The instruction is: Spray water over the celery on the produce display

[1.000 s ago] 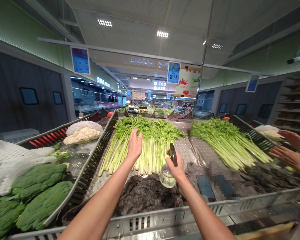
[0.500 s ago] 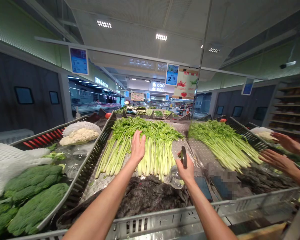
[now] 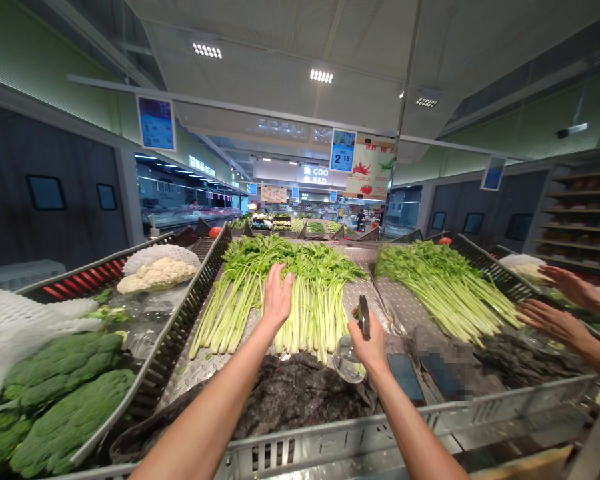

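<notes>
A row of leafy celery lies on the metal tray, leaves at the back and pale stalks towards me. Over the middle of it hovers my left hand, fingers stretched out; whether it touches the stalks I cannot tell. My right hand grips a clear spray bottle by its neck. The dark spray head sticks up above the fist, to the right of the stalk ends. Under the bottle lies a crumpled dark cloth along the front of the tray.
A phone lies right of the bottle. The mirror panel reflects celery and my hands. Left of the black slatted divider are broccoli and cauliflower. A grey slatted rail runs along the front.
My right hand has moved right with the spray bottle, away from the stalk ends. My left hand has shifted slightly right over the celery, still open. The view has shifted a little.
</notes>
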Tool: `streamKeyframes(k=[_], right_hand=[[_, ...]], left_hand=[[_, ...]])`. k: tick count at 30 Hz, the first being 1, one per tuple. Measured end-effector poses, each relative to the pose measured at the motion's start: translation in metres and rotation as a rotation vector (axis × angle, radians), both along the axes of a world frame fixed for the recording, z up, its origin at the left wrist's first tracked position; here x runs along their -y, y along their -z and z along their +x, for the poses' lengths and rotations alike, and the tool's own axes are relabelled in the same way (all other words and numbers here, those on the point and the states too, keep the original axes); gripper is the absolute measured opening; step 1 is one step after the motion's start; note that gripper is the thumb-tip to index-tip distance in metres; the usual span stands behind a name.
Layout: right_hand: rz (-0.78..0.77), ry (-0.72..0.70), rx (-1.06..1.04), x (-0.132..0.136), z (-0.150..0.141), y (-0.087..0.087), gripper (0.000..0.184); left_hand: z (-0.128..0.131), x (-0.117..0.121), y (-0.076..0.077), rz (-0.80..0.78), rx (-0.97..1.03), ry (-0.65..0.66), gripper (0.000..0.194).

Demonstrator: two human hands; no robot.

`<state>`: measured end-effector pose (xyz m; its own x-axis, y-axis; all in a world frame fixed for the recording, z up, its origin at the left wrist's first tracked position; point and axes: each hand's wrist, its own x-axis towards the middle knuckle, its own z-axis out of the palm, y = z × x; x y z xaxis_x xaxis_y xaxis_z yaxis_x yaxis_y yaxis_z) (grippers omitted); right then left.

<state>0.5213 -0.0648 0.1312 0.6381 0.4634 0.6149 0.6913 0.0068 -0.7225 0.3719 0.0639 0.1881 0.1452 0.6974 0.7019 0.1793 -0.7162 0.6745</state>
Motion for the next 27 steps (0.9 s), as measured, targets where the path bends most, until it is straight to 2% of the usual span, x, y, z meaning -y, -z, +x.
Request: streamKeyframes(k=[9,13,19,27], right_hand=[[0.008,-0.137,0.029,-0.012,-0.020,0.001,0.021],[0.022,-0.153,0.057,-0.018,-0.033,-0.009,0.023],[0.060,-0.266,0.016,-0.029,-0.053,-0.024,0.021],[0.034,-0.336,0.068,-0.046,-0.078,-0.015,0.019]], left_hand=[[-0.010,-0.002,-0.001,-0.026,-0.006,-0.021,0.045],[-0.018,-0.007,-0.004,-0.011,0.037,-0.034,0.041],[-0.033,-0.013,-0.008,0.010,0.026,-0.089,0.042],[-0.056,-0.019,-0.010,0.000,0.018,-0.157,0.041]])
